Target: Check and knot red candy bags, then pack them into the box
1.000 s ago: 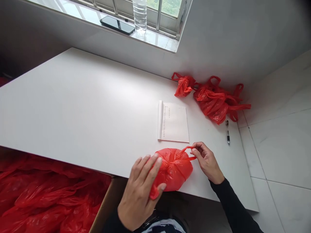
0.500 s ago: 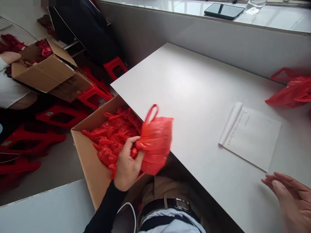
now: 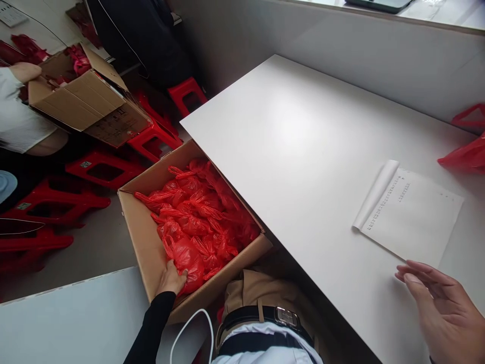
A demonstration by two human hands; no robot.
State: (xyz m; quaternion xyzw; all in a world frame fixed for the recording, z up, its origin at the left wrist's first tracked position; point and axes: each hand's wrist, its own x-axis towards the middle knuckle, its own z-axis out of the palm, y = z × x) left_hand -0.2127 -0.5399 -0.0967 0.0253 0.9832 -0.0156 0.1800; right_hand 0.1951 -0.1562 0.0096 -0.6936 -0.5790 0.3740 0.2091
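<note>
My left hand (image 3: 170, 279) down in the box (image 3: 144, 253), fingers hidden against a red bag (image 3: 187, 260) — grip unclear; right hand (image 3: 443, 308) open, far off over the table (image 3: 303, 151).

Bags (image 3: 197, 222) in box (image 3: 142, 242) left of table (image 3: 288, 151); paper (image 3: 411, 217) on table (likely near its edge).

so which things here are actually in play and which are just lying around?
In play:
left hand, its grip on a red bag
open cardboard box full of red bags
right hand, open over the white table

Lying about:
paper sheet
red bags at the table's far edge
second box
red stools
</note>
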